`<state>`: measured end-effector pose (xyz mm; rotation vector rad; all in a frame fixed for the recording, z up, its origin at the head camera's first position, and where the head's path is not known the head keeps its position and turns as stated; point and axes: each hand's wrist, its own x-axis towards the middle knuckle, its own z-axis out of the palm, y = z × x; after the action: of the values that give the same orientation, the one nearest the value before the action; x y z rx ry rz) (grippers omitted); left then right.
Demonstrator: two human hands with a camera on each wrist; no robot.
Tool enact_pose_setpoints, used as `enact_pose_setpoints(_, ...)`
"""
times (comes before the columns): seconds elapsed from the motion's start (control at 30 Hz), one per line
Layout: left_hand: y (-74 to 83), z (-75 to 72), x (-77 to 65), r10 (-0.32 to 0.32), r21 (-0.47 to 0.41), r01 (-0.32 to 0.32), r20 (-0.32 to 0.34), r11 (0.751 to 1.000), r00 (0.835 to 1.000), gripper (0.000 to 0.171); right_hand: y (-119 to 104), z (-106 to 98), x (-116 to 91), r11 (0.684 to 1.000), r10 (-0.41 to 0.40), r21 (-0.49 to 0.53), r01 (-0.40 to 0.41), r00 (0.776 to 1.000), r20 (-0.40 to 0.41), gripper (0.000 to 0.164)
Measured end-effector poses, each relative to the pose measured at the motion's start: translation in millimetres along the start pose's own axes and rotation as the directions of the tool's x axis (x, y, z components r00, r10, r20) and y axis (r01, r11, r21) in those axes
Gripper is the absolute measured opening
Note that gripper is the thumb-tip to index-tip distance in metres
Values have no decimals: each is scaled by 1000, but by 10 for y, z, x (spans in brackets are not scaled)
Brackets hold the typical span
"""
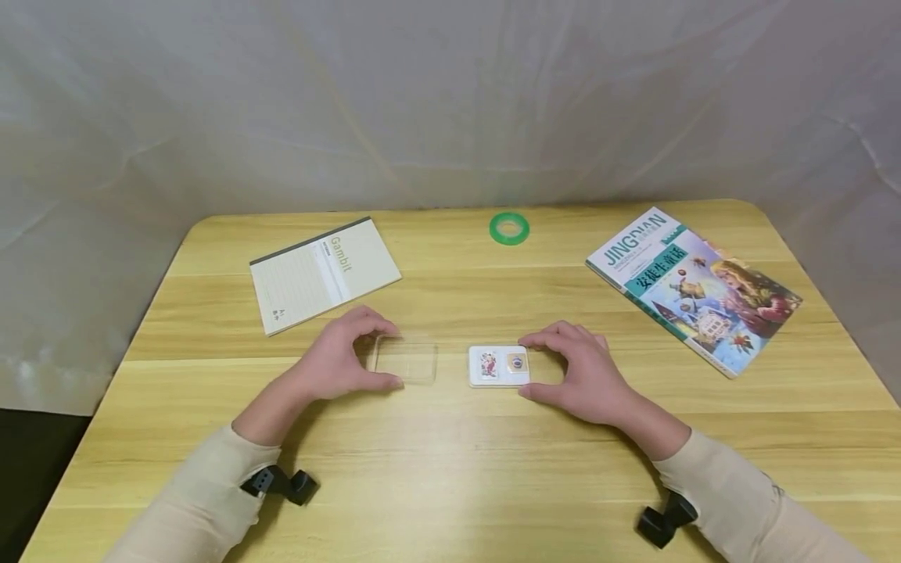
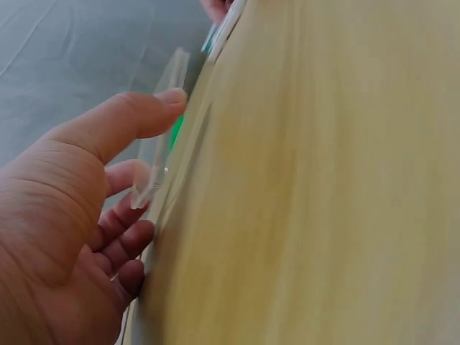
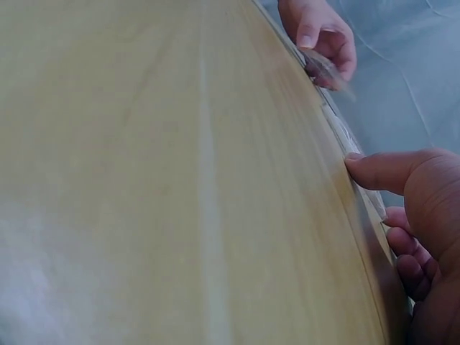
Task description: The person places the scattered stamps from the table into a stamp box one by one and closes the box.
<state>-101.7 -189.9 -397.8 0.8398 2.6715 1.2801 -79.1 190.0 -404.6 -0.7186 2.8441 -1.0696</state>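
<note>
My left hand (image 1: 341, 360) pinches a clear, rectangular plastic cover (image 1: 417, 364) across its near and far edges, thumb on the near side. In the left wrist view the transparent cover (image 2: 175, 68) stands tilted between thumb and fingers, raised off the wood. To the right of it lies a small flat white case (image 1: 503, 369) on the table. Two little pieces show on this case: a red-and-white picture (image 1: 489, 364) and a gold one with a blue centre (image 1: 517, 363). My right hand (image 1: 587, 379) holds the case by its right end, between thumb and fingers.
A beige notebook (image 1: 324, 274) lies at the back left of the wooden table (image 1: 450, 485). Farther back is a green tape roll (image 1: 510, 229). At the back right rests a colourful book (image 1: 693, 289). Pale sheeting (image 1: 450, 94) hangs behind the table.
</note>
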Motion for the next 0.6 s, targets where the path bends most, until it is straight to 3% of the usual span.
enact_pose_setpoints(0.37, 211, 348, 119, 56, -77, -64, -97, 995, 994, 66, -5, 10, 3, 1000, 2, 0, -2, 1000, -5, 58)
enact_pose_setpoints(0.6, 321, 540, 216, 95, -127, -120, -190, 985, 977, 64, 5, 13, 8, 1000, -2, -4, 2, 1000, -7, 59)
